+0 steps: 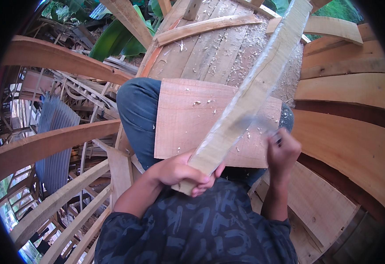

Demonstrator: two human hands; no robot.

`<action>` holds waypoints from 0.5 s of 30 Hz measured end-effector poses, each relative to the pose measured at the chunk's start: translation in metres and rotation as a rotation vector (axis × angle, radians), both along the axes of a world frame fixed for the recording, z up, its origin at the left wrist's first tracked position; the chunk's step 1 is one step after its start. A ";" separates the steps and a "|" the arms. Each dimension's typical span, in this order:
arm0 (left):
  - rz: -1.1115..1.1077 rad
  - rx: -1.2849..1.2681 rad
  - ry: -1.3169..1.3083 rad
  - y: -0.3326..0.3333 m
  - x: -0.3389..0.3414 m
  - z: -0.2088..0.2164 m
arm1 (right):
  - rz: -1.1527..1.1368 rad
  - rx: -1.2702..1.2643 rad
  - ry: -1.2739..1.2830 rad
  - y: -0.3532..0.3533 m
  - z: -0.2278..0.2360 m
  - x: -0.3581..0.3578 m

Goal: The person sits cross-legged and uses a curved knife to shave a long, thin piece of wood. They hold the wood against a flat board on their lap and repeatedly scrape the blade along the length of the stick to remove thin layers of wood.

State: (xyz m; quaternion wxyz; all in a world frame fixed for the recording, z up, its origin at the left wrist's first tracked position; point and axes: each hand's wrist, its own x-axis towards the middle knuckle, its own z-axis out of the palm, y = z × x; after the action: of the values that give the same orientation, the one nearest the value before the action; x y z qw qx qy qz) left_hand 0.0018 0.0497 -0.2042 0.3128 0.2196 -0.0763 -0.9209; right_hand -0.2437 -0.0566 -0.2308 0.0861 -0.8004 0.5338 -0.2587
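Note:
My left hand (192, 174) is wrapped round the near end of a long pale wood plank (249, 94), which slants away from me to the upper right. My right hand (284, 147) is a closed fist to the right of the plank. It grips a blade-like tool (256, 122), grey and smeared by motion, whose exact kind I cannot make out. The tool's blurred end reaches over the plank's right edge; whether it touches the wood is unclear. Under the plank, a flat reddish board (179, 116) lies across my lap, sprinkled with small shavings.
Planked flooring (214, 53) ahead is strewn with wood shavings, with a curved wooden strip (210, 28) lying on it. Curved timber ribs (56, 136) rise at the left, before a corrugated sheet (58, 141) and scrap wood. Wide planks (346, 145) form a wall at the right.

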 end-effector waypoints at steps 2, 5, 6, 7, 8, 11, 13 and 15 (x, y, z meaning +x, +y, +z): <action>-0.027 -0.003 0.041 0.013 0.006 -0.002 | -0.439 0.216 -0.133 -0.037 0.010 -0.031; -0.039 -0.027 0.060 0.026 0.007 0.000 | -0.236 0.173 -0.411 -0.034 0.033 -0.039; -0.032 0.033 0.099 0.027 0.006 -0.001 | -0.168 0.193 -0.391 -0.021 0.040 -0.021; -0.008 0.085 0.132 0.028 0.007 -0.003 | -0.081 0.212 -0.377 -0.011 0.043 0.004; 0.017 0.117 0.161 0.023 0.007 -0.003 | -0.012 0.272 -0.305 -0.007 0.036 0.008; 0.112 0.051 0.194 0.010 0.004 -0.008 | 0.059 0.360 -0.220 0.011 0.015 0.018; 0.124 0.033 0.210 0.005 0.005 -0.008 | 0.113 0.422 -0.212 0.024 0.014 0.020; 0.113 0.038 0.211 0.002 0.004 -0.006 | 0.200 0.420 -0.172 0.032 0.012 0.019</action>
State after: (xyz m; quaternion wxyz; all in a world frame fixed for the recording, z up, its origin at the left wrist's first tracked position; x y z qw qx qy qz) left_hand 0.0058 0.0518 -0.2100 0.3664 0.1313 -0.0128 -0.9211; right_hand -0.2249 -0.0243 -0.2185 0.3209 -0.7890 0.4845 -0.1997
